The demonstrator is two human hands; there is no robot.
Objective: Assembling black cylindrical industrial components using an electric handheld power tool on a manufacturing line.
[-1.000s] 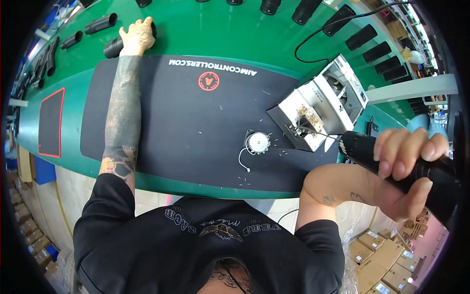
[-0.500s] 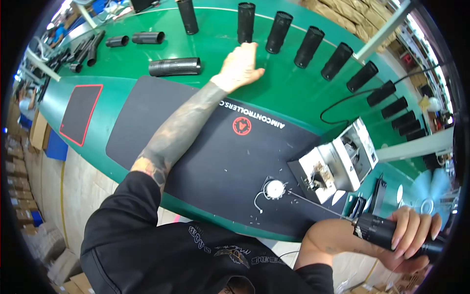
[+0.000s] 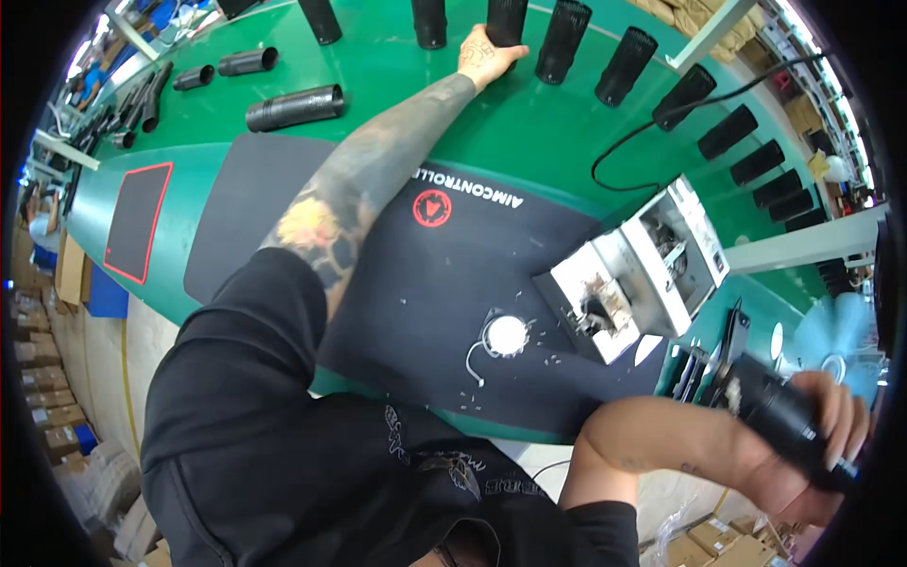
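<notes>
My left hand [image 3: 487, 59] reaches to the far side of the bench, closed around the lower part of an upright black ribbed tube [image 3: 508, 21]. Part of the fingers is hidden behind it. At the right, my right hand [image 3: 822, 435] grips a black electric screwdriver [image 3: 773, 404], whose bit end points up and left. Between my arms, a small round part with a bright white disc [image 3: 508, 335] and a short white cable lies on the dark mat [image 3: 425, 283]. Tiny screws or bits are scattered around it.
A metal screw feeder [image 3: 652, 269] stands right of the mat. Several black tubes [image 3: 626, 66] form a curved row along the far side; one tube [image 3: 295, 108] lies at left. A black cable [image 3: 614, 151] loops behind the feeder. A blue fan [image 3: 833, 340] is at far right.
My left hand has moved right from beside one standing tube to the neighbouring one, closing on it. My right hand has swung slightly outward, turning the screwdriver. The whole view has shifted.
</notes>
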